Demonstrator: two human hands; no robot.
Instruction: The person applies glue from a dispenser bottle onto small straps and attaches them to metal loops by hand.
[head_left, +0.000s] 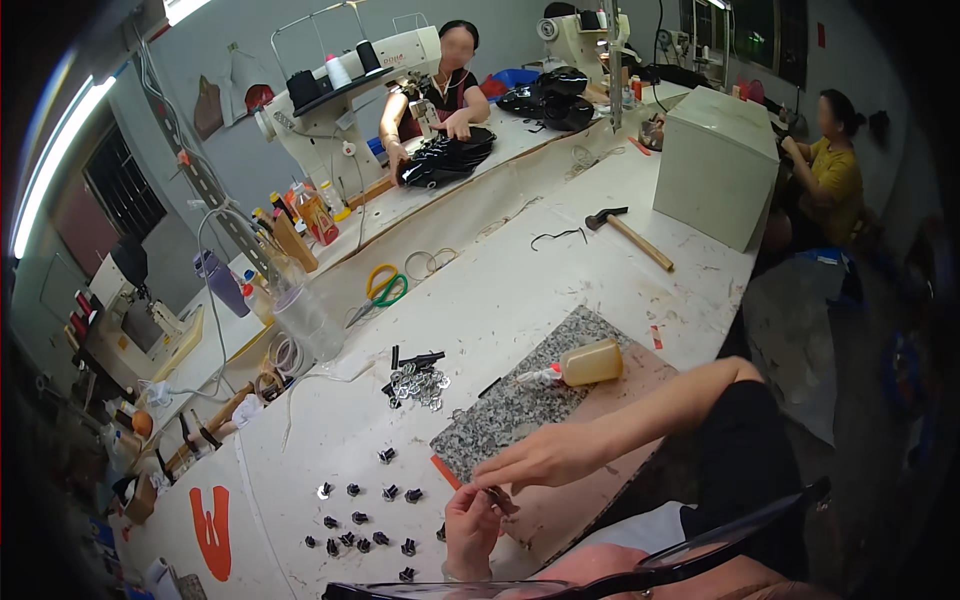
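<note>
My left hand (472, 530) is closed in a pinch at the front edge of the granite slab (505, 425). From above, my right hand (550, 455) reaches in with its fingers pressed together, meeting the left fingertips. Between them shows a small dark piece (497, 494), mostly hidden by the fingers. Left of my hands, several small black pieces with metal rings (380, 538) lie scattered on the white table. Beyond these sits a pile of loose metal rings (418, 385), next to short black strips (425, 358). A yellowish glue bottle (592, 363) lies on its side on the slab.
A hammer (635, 240) rests farther back, near a large pale box (718, 165). Scissors with yellow and green handles (385, 288) lie by a clear plastic cup (307, 325). An orange cutout (210, 530) is at left. Across the table a person works at a sewing machine (320, 130).
</note>
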